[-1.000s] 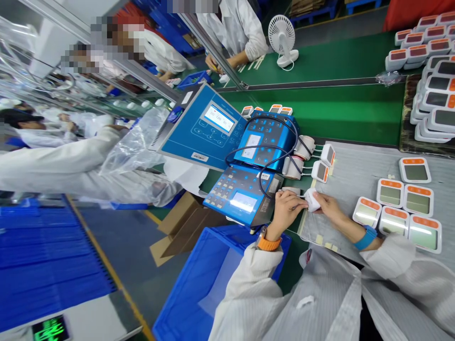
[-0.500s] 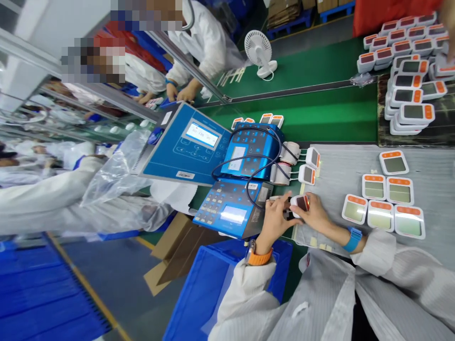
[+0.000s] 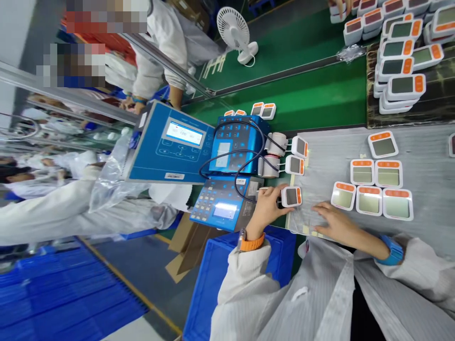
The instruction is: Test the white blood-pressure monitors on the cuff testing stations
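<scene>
My left hand [image 3: 266, 208], with an orange-strapped watch at its wrist, grips a small white monitor [image 3: 292, 196] between thumb and fingers. That monitor has a grey screen and an orange button strip, and lies at the left edge of the grey mat. My right hand [image 3: 332, 221], wearing a blue band, hovers over the mat with its fingers apart and nothing in them. Just above the held monitor, two similar monitors, an upper one [image 3: 300, 147] and a lower one [image 3: 295, 165], are joined by tubes to white cylinders [image 3: 271, 166].
Several more monitors [image 3: 369, 199] lie in rows on the mat [image 3: 329, 156]. Blue test instruments [image 3: 170, 147] with black cables stand at left. Stacked monitors [image 3: 405, 87] and a white fan [image 3: 233, 29] are at the back. A blue bin [image 3: 204, 279] sits below; co-workers are beyond.
My right hand has let go of the monitor and moved right, its fingers spreading. The monitor's screen now faces up, with my left hand still on it. The whole view has shifted slightly.
</scene>
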The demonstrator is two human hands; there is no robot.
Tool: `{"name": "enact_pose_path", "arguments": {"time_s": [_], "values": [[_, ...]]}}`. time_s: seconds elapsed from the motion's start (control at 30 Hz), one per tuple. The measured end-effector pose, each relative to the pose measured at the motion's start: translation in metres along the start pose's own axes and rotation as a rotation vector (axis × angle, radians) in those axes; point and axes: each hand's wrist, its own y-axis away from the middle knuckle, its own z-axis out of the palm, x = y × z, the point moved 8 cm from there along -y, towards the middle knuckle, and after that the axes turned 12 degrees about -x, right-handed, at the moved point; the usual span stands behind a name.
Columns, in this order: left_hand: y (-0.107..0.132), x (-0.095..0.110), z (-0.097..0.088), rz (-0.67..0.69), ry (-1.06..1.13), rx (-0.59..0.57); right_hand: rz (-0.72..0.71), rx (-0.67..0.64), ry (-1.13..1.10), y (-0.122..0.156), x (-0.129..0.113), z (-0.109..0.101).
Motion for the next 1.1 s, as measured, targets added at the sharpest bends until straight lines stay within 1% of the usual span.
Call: {"name": "enact_pose_path", "arguments": {"time_s": [0.07,0.13,0.23,0.3,0.37,0.4,0.47,0.57,0.6,0.63,0.67,0.7,0.73,0.8,0.83,0.87,0.9,0.97,1.03,1.1], "values": [[0.005,0.0,-0.002,-0.039,-0.04,-0.019,-0.011,0.021,-0.012,0.013,0.007,-0.007],[0.01,0.002,-0.01,-0.072,-0.098,0.019,-0.017,0.053,-0.057,0.025,0.014,-0.015],[0.011,0.015,-0.029,-0.075,-0.163,0.203,-0.041,0.089,-0.161,0.045,0.018,-0.033],[0.003,0.034,-0.036,0.006,-0.124,0.311,-0.038,0.161,-0.186,0.065,0.019,-0.055],[-0.013,0.066,-0.035,0.153,-0.051,0.347,-0.008,0.302,-0.137,0.095,0.02,-0.087],[-0.021,0.086,-0.032,0.238,-0.021,0.34,0.016,0.395,-0.082,0.115,0.019,-0.106],[-0.039,0.13,-0.027,0.389,0.007,0.282,0.085,0.623,0.092,0.165,0.015,-0.151],[-0.069,0.197,-0.021,0.534,-0.001,0.136,0.24,1.006,0.51,0.246,0.001,-0.227],[-0.081,0.219,-0.02,0.572,-0.009,0.089,0.292,1.094,0.666,0.265,-0.004,-0.251],[-0.095,0.241,-0.019,0.608,-0.017,0.05,0.335,1.142,0.81,0.275,-0.008,-0.275],[-0.11,0.263,-0.018,0.636,-0.027,0.02,0.361,1.118,0.922,0.275,-0.009,-0.297],[-0.127,0.284,-0.016,0.652,-0.043,0.002,0.372,1.047,1.006,0.268,-0.008,-0.318],[-0.145,0.303,-0.014,0.652,-0.059,0.001,0.368,0.941,1.065,0.255,-0.004,-0.336],[-0.181,0.339,-0.009,0.648,-0.061,0.0,0.335,0.718,1.129,0.227,0.006,-0.362],[-0.197,0.354,-0.003,0.641,-0.044,-0.033,0.315,0.626,1.148,0.216,0.011,-0.37],[-0.21,0.365,0.004,0.626,-0.015,-0.063,0.296,0.568,1.164,0.21,0.014,-0.374],[-0.221,0.374,0.01,0.611,0.014,-0.088,0.28,0.544,1.179,0.208,0.016,-0.376],[-0.232,0.384,0.02,0.58,0.07,-0.103,0.26,0.561,1.2,0.219,0.018,-0.373],[-0.231,0.388,0.031,0.587,0.102,-0.111,0.266,0.57,1.217,0.236,0.021,-0.359],[-0.223,0.394,0.044,0.643,0.113,-0.14,0.302,0.517,1.25,0.248,0.028,-0.34]]}}
